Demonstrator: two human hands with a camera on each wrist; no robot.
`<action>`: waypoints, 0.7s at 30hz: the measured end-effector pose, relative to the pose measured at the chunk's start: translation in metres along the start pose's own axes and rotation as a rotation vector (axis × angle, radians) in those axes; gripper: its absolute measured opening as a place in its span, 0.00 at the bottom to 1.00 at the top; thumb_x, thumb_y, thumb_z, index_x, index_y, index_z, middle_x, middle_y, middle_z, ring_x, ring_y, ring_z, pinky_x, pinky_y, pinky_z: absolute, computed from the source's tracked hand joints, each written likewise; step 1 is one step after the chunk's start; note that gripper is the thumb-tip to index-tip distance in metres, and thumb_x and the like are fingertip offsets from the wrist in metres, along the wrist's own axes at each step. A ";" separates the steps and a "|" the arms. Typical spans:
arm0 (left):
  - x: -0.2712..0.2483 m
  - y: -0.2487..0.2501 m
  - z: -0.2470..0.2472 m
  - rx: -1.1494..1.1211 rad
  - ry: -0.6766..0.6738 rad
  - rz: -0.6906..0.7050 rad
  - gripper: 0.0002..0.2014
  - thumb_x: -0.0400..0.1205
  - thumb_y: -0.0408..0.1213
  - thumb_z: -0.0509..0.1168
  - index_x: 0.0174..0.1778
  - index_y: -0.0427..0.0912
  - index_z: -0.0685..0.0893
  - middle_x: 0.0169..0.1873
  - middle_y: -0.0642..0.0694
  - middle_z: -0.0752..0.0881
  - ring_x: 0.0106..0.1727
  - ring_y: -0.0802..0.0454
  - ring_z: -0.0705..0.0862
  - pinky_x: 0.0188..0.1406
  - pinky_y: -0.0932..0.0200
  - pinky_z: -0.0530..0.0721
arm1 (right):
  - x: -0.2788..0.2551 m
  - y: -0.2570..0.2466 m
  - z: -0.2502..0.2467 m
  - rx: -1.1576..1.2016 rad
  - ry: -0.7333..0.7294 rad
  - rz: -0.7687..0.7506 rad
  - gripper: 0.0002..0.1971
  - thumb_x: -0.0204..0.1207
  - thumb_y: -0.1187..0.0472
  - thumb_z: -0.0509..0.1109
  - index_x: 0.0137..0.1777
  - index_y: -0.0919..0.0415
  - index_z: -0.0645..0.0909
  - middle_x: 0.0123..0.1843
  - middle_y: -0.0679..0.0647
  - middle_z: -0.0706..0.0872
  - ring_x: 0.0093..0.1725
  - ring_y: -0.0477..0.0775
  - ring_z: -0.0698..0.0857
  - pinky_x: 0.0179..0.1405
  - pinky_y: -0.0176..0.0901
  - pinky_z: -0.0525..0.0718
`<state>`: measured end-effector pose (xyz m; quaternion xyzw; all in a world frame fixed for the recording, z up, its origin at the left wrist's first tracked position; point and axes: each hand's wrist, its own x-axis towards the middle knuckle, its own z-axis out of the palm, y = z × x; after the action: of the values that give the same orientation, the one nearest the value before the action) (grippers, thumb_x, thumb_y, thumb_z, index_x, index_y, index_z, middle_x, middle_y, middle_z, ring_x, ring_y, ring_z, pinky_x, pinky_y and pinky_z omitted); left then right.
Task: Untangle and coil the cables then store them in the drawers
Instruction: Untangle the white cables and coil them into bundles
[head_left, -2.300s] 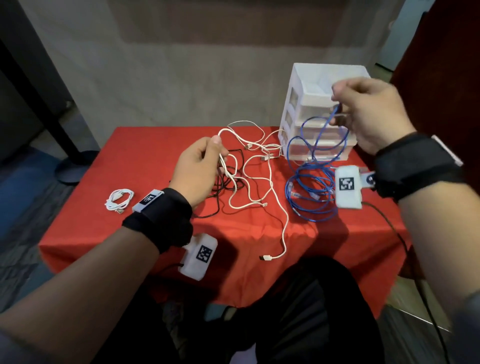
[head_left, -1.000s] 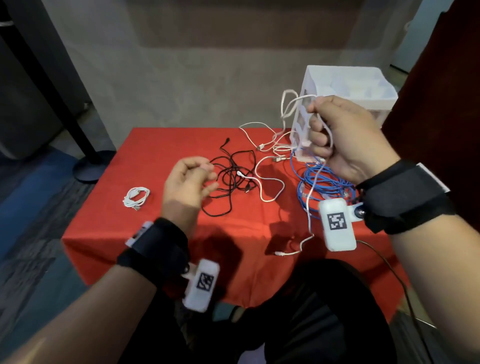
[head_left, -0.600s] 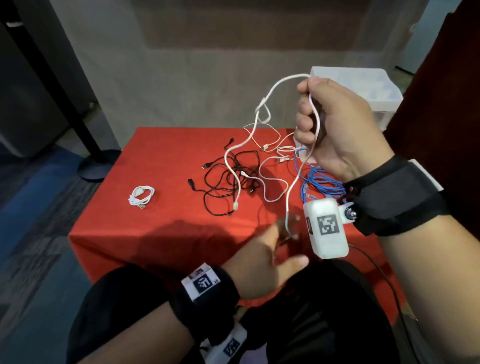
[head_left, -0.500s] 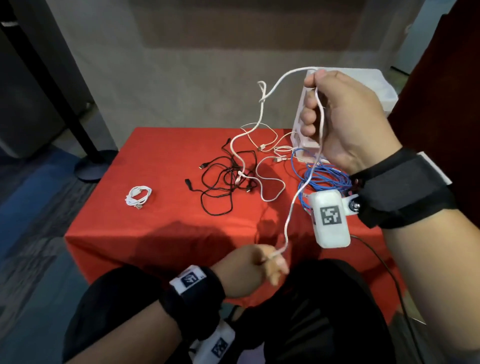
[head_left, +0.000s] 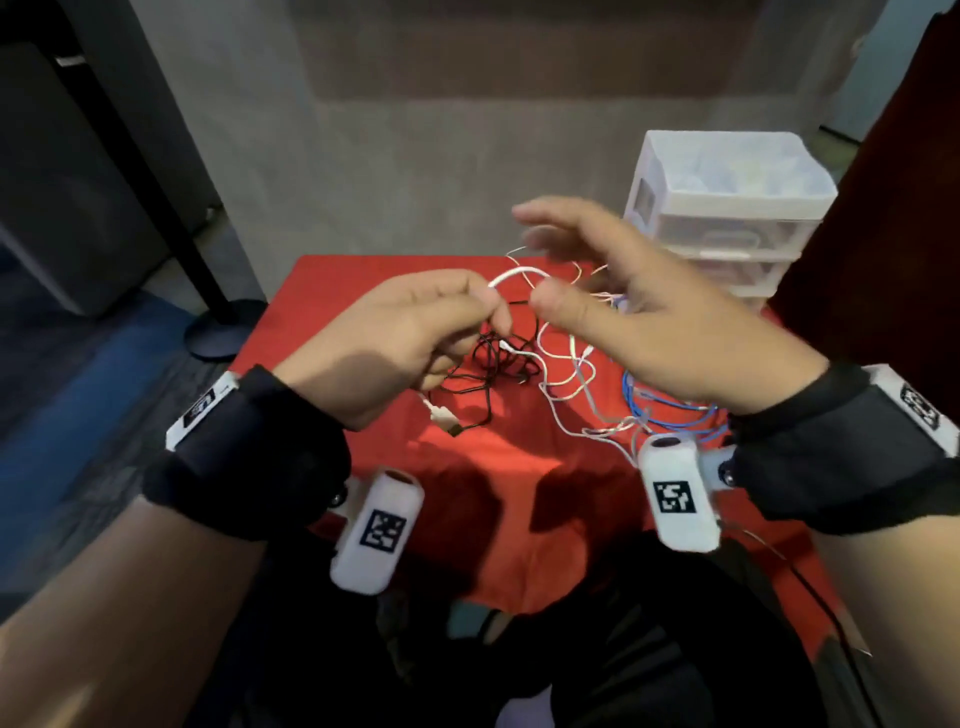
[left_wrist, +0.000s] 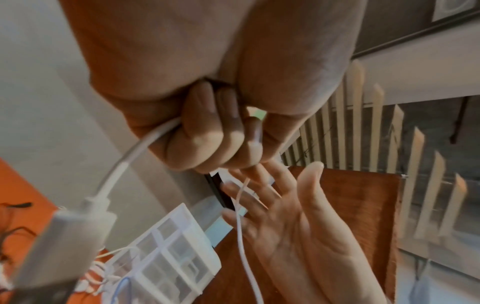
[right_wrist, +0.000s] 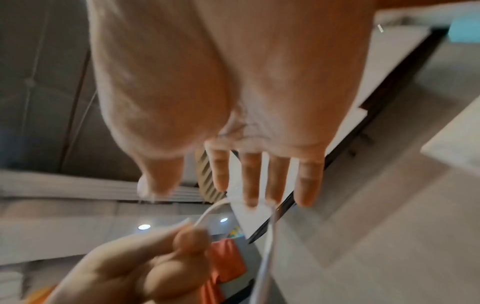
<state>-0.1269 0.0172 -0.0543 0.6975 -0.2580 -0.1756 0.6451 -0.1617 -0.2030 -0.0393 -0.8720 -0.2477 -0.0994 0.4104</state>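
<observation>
My left hand pinches the white cable; it arcs right to my right hand, whose fingers are spread.

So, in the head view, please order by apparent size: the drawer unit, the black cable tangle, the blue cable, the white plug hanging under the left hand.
1. drawer unit, clearly largest.
2. black cable tangle and blue cable: similar spread, and the right hand hides part of the blue one, so unranked.
3. white plug, smallest.
</observation>
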 end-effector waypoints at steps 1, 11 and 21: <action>0.000 0.002 0.004 -0.003 -0.012 0.006 0.10 0.84 0.41 0.61 0.37 0.46 0.80 0.21 0.55 0.63 0.21 0.60 0.55 0.17 0.68 0.56 | 0.001 -0.005 0.008 0.071 -0.088 0.006 0.22 0.87 0.51 0.69 0.78 0.51 0.74 0.54 0.53 0.88 0.55 0.49 0.87 0.59 0.50 0.85; -0.009 -0.023 -0.005 -0.111 -0.017 -0.073 0.11 0.84 0.43 0.59 0.40 0.42 0.78 0.26 0.50 0.67 0.27 0.52 0.70 0.35 0.55 0.69 | 0.008 0.024 0.005 0.111 0.292 0.194 0.10 0.79 0.51 0.79 0.45 0.57 0.92 0.38 0.67 0.88 0.35 0.49 0.77 0.38 0.43 0.74; 0.008 -0.012 -0.001 -0.671 0.239 0.084 0.19 0.93 0.50 0.49 0.40 0.46 0.73 0.45 0.50 0.90 0.43 0.57 0.91 0.48 0.52 0.91 | -0.011 0.037 0.054 0.104 -0.225 0.318 0.12 0.91 0.55 0.63 0.63 0.47 0.87 0.28 0.52 0.84 0.18 0.48 0.72 0.18 0.36 0.71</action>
<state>-0.1183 0.0137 -0.0652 0.4513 -0.1372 -0.1408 0.8704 -0.1539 -0.1852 -0.1029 -0.8832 -0.1562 0.0775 0.4354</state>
